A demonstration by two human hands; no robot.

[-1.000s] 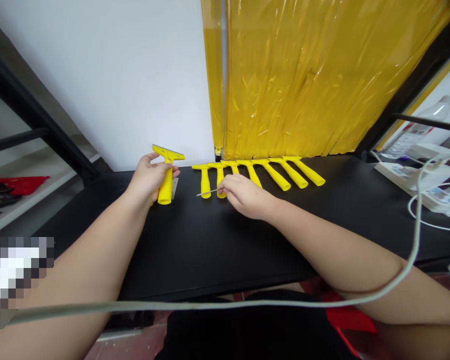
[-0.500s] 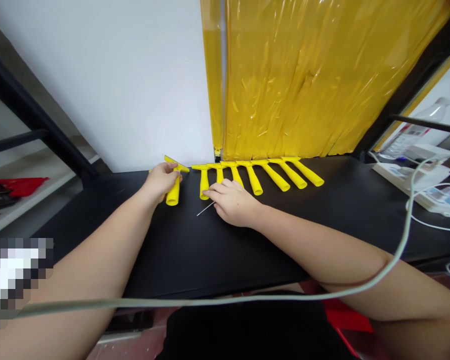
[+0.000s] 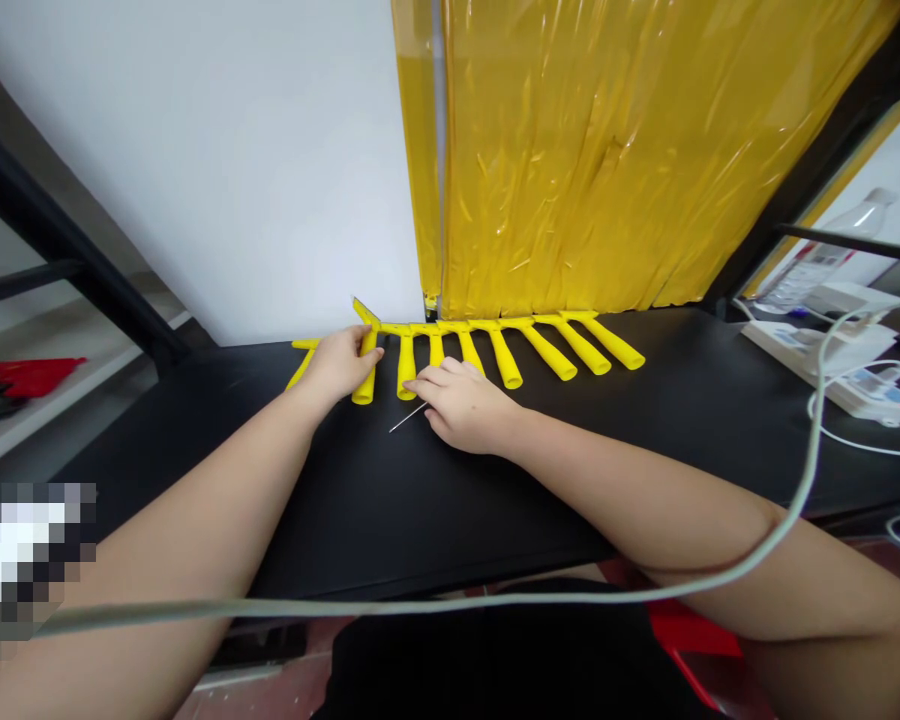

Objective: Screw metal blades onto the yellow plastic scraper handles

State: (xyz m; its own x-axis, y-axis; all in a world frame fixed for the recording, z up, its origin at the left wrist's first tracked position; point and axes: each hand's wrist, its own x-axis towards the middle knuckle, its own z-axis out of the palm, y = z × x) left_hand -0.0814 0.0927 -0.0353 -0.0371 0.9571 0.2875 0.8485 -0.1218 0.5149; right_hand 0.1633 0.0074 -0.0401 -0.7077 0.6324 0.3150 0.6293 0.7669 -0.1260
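Observation:
My left hand (image 3: 339,368) is closed round the handle of a yellow T-shaped piece (image 3: 364,388), which looks like a small squeegee with a hollow handle. Its crossbar tilts up against the white board. To the right runs a row of several like pieces (image 3: 546,352), handles towards me, crossbars along the back. My right hand (image 3: 465,405) rests in front of this row with curled fingers, partly covering some handles. A thin metal rod (image 3: 407,417) sticks out of its grip, the rest hidden. Left of my left hand, another yellow piece (image 3: 302,350) is partly hidden.
Behind the black tabletop (image 3: 420,510) stand a white board (image 3: 270,170) and a sheet of yellow film (image 3: 607,150). White power strips (image 3: 832,370) and a clear bottle (image 3: 825,255) are at the right. A pale cable (image 3: 495,600) loops across the foreground.
My left hand has moved right with its yellow piece, up to the end of the row. The piece left of it is now more exposed. My right hand has barely moved.

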